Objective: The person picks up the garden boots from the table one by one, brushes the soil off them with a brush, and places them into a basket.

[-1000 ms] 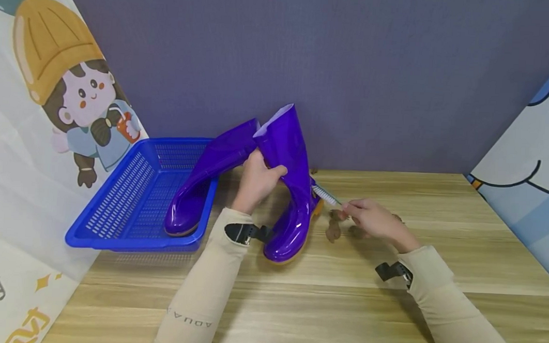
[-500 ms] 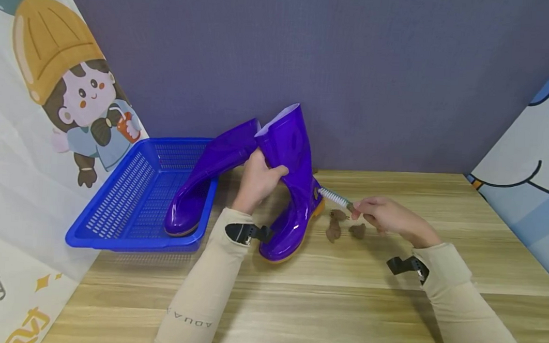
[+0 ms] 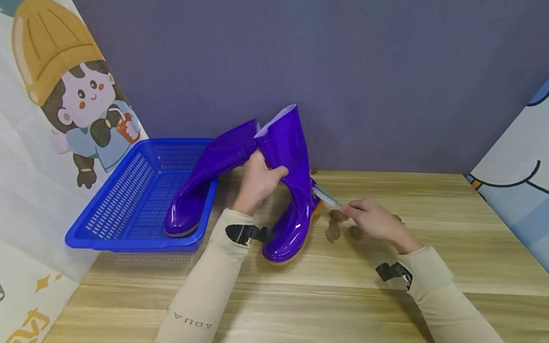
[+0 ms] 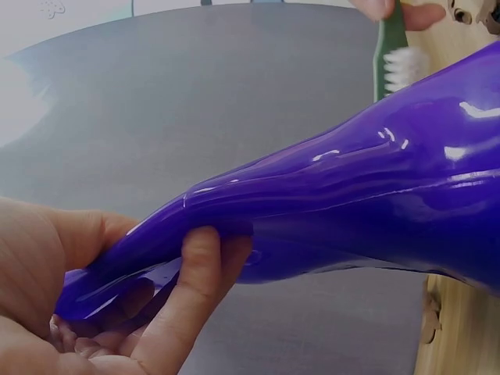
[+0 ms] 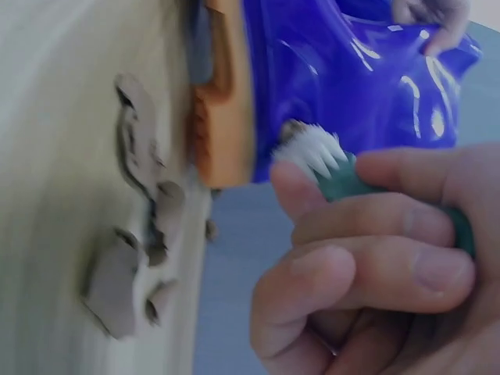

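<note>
A shiny purple rain boot with a yellow-orange sole stands tilted on the wooden table. My left hand grips its shaft, pinching the soft material together, as the left wrist view shows at the fingers. In my right hand is a green-handled brush with white bristles. Those bristles touch the back of the boot near the heel, against a brown mud patch. The second purple boot leans with its toe in a blue plastic basket.
Several brown mud clumps lie on the wooden table beside the heel and under the right hand. A grey-purple wall panel rises behind the boots. Cartoon-printed sheets border the left and right sides.
The right hand pulled the brush out to the right, then came back left to the heel. The held boot rocked slightly with it. The left hand keeps its grip.
</note>
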`<state>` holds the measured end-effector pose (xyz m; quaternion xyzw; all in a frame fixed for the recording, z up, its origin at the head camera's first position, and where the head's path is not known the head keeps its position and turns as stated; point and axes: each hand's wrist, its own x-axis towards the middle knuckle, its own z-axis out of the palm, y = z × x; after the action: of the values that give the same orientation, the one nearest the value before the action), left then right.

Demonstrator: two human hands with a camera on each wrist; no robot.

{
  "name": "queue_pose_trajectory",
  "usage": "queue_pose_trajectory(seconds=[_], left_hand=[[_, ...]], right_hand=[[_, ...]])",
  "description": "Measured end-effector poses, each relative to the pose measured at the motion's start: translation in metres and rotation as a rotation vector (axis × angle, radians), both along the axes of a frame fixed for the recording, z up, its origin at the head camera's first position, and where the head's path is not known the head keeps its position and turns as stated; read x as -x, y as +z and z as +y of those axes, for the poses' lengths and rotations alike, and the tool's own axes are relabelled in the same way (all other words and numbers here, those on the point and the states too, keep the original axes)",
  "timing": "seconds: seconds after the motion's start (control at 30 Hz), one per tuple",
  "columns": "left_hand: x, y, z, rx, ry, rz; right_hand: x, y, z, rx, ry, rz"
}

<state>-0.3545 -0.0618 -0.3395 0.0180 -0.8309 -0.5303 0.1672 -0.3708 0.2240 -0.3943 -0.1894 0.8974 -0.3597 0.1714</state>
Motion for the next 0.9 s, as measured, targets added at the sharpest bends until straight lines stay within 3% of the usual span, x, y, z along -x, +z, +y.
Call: queue_pose_trajectory(seconds=[0.23,0.6,0.73,0.9], left_hand=[[0.001,-0.002,0.001,-0.018,-0.024,0.016],[0.001,-0.002,0.001,-0.015,-0.025,0.020],[0.001,-0.001,0.001,-0.009,-0.014,0.015],[0.001,-0.001,0.001,-0.005,-0.012,0.026]], right_hand=[[0.000,0.016,0.010,-0.031,0.053,-0.075],[-0.001,0.023,0.022,-0.044,0.124,-0.108],[0.001,0.026,0.025,-0.044,0.109,-0.138],[0.002,0.018,0.016,0.013,-0.003,-0.042]])
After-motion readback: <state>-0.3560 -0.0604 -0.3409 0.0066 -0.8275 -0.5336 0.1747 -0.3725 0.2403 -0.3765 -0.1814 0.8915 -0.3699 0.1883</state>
